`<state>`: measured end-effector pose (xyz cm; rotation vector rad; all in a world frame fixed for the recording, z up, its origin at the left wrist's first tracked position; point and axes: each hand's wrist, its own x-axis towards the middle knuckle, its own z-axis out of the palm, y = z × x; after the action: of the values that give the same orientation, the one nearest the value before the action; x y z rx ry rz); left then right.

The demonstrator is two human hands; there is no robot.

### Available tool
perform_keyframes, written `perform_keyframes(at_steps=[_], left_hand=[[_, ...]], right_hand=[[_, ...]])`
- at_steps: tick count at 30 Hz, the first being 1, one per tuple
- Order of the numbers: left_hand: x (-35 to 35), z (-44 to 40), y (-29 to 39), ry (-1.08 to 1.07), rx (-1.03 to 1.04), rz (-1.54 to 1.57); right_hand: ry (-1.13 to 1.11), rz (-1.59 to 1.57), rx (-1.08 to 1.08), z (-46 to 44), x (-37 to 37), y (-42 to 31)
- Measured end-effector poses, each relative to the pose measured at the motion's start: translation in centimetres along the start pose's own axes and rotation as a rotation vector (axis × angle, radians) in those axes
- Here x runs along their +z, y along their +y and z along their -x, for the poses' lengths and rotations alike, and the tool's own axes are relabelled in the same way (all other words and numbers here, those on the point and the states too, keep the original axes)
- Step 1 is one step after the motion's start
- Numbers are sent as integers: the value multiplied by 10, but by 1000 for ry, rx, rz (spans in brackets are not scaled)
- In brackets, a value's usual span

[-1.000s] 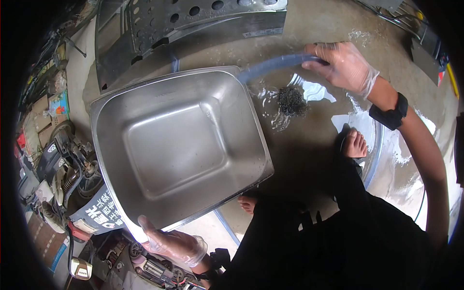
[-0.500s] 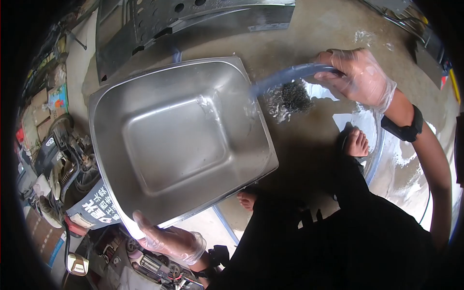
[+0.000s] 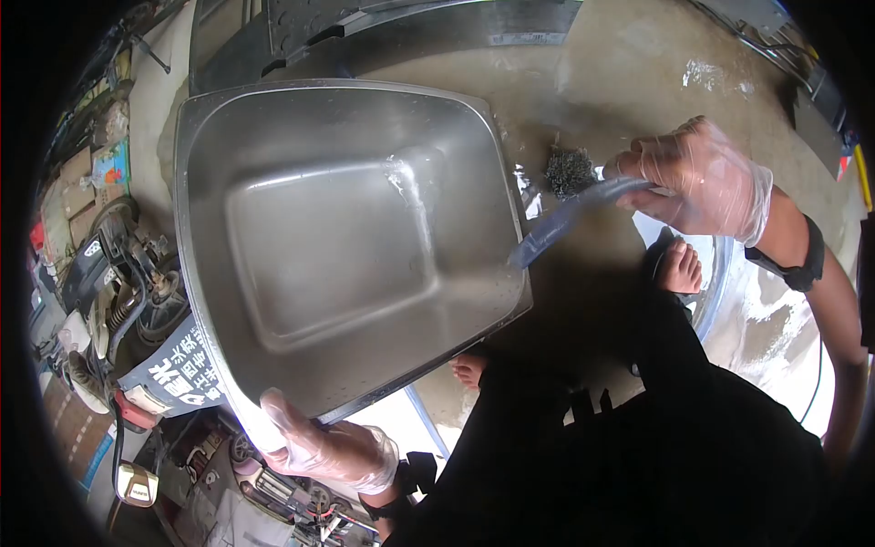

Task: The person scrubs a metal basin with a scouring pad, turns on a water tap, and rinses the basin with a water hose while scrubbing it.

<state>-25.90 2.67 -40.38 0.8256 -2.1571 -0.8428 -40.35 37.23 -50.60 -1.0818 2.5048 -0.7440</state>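
A large rectangular stainless steel basin is tilted so its inside faces me, with water streaking down the right part. My left hand, in a clear plastic glove, grips its lower left rim, thumb over the edge. In my right hand, gloved the same way and closed, is a blue hose. The hose's end lies at the basin's right rim. A dark wire scourer rests on the wet floor between the basin and my right hand.
Metal panels lie at the top. Motorbike parts and a printed dark sheet stand at the left. The floor is wet with puddles. My feet show below. A grey metal piece is at the upper right.
My right hand has moved down and to the right, bringing the hose end lower along the basin's right rim. The basin has tilted up slightly in my left hand's grip.
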Motion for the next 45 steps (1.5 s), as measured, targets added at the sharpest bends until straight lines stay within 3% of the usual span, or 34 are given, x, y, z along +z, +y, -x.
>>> perform_keyframes(at_steps=[2,6,23,30,33,37,40,45], left_hand=[[-15,-4,-11,-71,57,-94],[4,1,3,-30,35,176],[-3,7,-4,9,-18,151],[-30,12,-38,-79,118,105],[-48,13,-56,-93,165,-63],[-29,17,-35,-94,465,-400],[-3,22,-10,-43,178,-67],[1,19,-17,-38,266,41]], right_hand=[[-4,-23,-1,1,3,-4],[-17,-5,-32,0,4,-11],[-111,-37,-88,-13,14,-36],[-83,-229,-81,-18,8,-34],[-131,-179,-60,-18,7,-33],[-100,-231,-58,-20,4,-43],[-76,-273,-82,-25,9,-47],[-70,-337,-97,-35,12,-56]])
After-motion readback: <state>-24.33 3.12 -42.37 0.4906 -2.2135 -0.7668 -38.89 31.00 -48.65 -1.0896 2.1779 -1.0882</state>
